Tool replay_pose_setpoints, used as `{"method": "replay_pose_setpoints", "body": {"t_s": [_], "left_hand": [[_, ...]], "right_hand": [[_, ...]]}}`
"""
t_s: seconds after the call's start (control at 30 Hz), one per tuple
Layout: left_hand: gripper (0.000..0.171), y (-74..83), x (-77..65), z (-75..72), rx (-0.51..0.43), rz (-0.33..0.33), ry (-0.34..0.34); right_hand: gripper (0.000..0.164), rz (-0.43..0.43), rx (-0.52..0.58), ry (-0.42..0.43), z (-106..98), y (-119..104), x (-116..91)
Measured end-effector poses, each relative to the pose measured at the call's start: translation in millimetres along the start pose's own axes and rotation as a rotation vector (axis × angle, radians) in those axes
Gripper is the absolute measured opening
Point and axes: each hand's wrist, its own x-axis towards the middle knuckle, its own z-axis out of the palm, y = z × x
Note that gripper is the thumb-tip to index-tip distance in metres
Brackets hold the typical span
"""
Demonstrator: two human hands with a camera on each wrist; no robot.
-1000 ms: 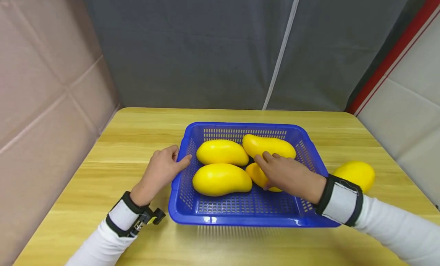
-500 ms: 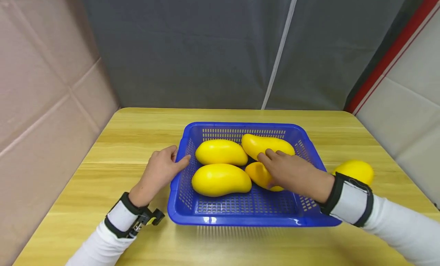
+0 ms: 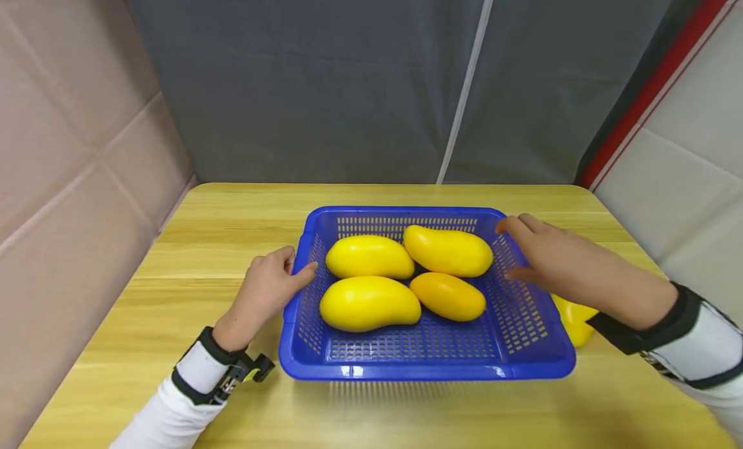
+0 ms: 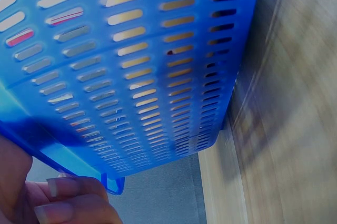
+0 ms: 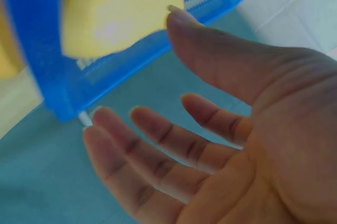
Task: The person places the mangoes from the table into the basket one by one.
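Observation:
A blue plastic basket [image 3: 429, 371] with slotted walls holds several yellow mangoes, among them a deeper orange-yellow mango [image 3: 448, 297] at the front right. My left hand [image 3: 262, 293] grips the left rim, thumb over the top. In the left wrist view its fingertips [image 4: 63, 187] curl beneath the blue rim. Over the basket's right side is my right hand [image 3: 571, 262], holding nothing, thumb and fingers spread apart. The right wrist view shows its palm and parted fingers [image 5: 163, 134] beside the basket.
Another yellow mango [image 3: 574, 321] lies on the wooden table [image 3: 191, 262] just right of the basket, partly hidden by the right wrist. A grey curtain [image 3: 313, 88] hangs behind the table. Pale padded walls [image 3: 69, 146] flank both sides.
My right hand has let go of the orange-yellow mango in the basket and moved right, up to the basket's right side. The left hand has stayed on the rim.

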Motion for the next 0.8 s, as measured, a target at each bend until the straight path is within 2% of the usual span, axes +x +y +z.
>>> {"method": "replay_pose_setpoints", "body": {"t_s": [0.27,0.5,0.63,0.8], "left_hand": [[0.033,-2.2,-0.1,0.3,-0.033,-0.022,-0.014],[0.033,-3.7,0.5,0.9,-0.042,-0.028,-0.017],[0.034,-3.3,1.0,0.4,-0.048,-0.03,-0.021],[0.033,-2.2,1.6,-0.1,-0.053,-0.031,-0.029]], "right_hand": [[0.059,0.069,-0.022,-0.003,-4,31,-23],[0.054,0.127,-0.032,-0.093,-5,59,-34],[0.046,0.191,-0.06,-0.062,-2,71,-38],[0.045,0.28,-0.086,-0.024,3,84,-43]]}}
